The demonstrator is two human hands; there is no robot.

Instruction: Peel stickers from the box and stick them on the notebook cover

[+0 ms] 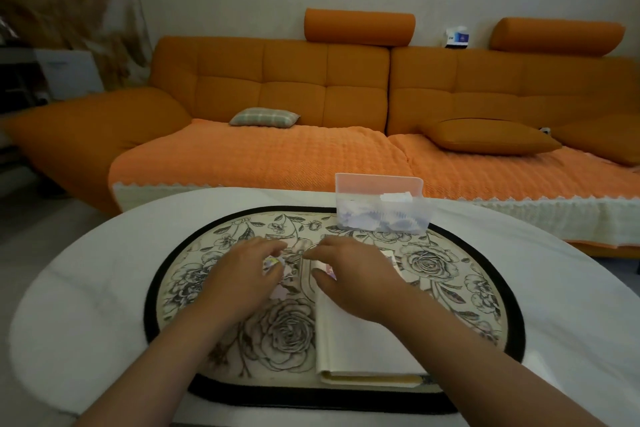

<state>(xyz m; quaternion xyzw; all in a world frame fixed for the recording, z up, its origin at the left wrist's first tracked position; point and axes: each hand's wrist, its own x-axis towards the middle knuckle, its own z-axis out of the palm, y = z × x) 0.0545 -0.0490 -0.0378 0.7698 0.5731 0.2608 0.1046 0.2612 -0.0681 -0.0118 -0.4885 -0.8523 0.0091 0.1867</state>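
Observation:
A cream notebook (360, 343) lies shut on the floral mat, right of centre. My right hand (356, 277) rests over its far end, fingers curved, beside a small coloured sticker (330, 272) on the cover. My left hand (242, 277) is just left of the notebook and pinches a small sticker (272, 262) between thumb and fingers. A pale sticker scrap (280, 293) lies on the mat under that hand. The clear plastic box (381, 204) with several stickers stands behind the notebook, its lid up.
The oval floral mat (460, 288) with a black rim covers the middle of a white round table (86, 288). An orange sofa (263, 152) with cushions runs along the far side of the table.

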